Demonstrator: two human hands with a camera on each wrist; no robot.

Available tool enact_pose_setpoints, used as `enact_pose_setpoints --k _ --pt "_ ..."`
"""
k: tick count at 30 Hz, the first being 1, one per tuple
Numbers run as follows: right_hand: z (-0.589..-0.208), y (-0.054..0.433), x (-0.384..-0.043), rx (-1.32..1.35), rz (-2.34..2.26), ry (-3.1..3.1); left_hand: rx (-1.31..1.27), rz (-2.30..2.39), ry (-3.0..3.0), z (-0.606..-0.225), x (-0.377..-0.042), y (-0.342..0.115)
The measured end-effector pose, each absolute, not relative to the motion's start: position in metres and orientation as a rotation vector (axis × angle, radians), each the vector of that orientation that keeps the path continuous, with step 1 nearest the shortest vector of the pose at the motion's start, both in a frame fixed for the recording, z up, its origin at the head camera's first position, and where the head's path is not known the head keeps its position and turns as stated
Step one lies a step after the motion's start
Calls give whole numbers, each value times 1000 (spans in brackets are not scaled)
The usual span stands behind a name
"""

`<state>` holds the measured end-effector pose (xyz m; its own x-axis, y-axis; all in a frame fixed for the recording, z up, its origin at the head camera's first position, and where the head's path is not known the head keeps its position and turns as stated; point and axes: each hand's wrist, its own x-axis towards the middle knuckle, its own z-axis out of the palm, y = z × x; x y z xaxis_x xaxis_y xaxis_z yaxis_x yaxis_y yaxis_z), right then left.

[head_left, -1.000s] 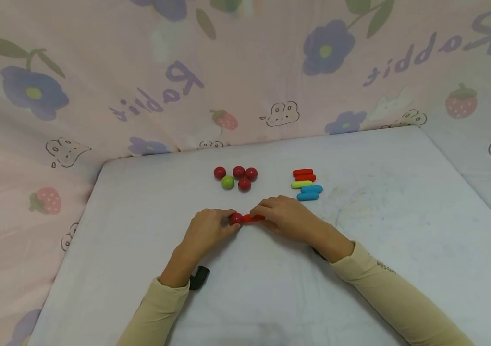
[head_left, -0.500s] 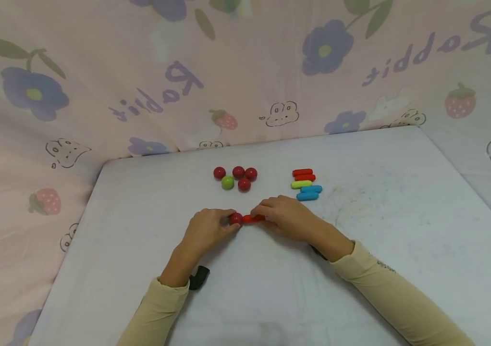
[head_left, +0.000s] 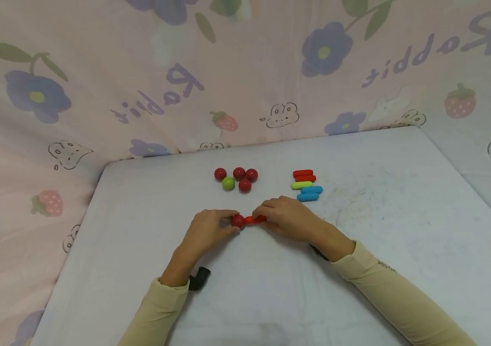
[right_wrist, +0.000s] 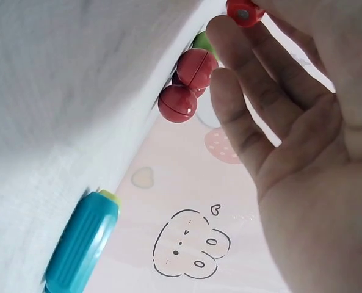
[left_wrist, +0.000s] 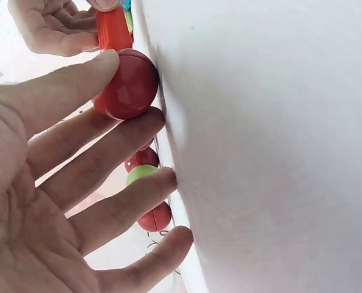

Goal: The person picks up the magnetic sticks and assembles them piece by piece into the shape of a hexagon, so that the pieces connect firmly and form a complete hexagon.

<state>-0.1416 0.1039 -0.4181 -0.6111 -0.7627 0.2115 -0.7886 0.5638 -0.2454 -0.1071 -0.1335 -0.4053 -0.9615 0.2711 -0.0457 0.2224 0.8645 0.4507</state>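
Near the middle of the table, my left hand (head_left: 204, 233) holds a glossy red ball (head_left: 238, 221) between thumb and fingers. In the left wrist view the thumb lies on the near side of the ball (left_wrist: 129, 85), and the other fingers spread below it. My right hand (head_left: 288, 218) pinches a short red stick (head_left: 254, 219) whose left end touches the ball. A round grey spot shows on the end of this stick (right_wrist: 243, 13) in the right wrist view. Part of the stick is hidden behind my right fingers.
Behind the hands sit several red balls (head_left: 244, 186) and one green ball (head_left: 228, 183). To their right lie red sticks (head_left: 303, 173), a yellow-green stick (head_left: 301, 185) and blue sticks (head_left: 308, 197). A patterned cloth wall (head_left: 245, 72) rises behind the white table (head_left: 379, 192).
Hardly anything differs. Both hands stay on the ball and the stick, which sit very slightly farther right; the ball and stick remain end to end.
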Motion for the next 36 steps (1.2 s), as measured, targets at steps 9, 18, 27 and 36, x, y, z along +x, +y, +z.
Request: enact_pose_setpoints --k 9,18,27,36 --pt "-419 104 -142 1339 483 -2707 371 727 2899 -407 -109 -136" --pt "-418 104 -141 1351 477 -2715 396 783 2850 -407 -111 -140" --pt "-418 104 -140 1356 484 -2703 381 777 2836 -404 -110 -141" --pt "-415 103 -139 1357 490 -2736 377 915 2709 -411 -117 -148"
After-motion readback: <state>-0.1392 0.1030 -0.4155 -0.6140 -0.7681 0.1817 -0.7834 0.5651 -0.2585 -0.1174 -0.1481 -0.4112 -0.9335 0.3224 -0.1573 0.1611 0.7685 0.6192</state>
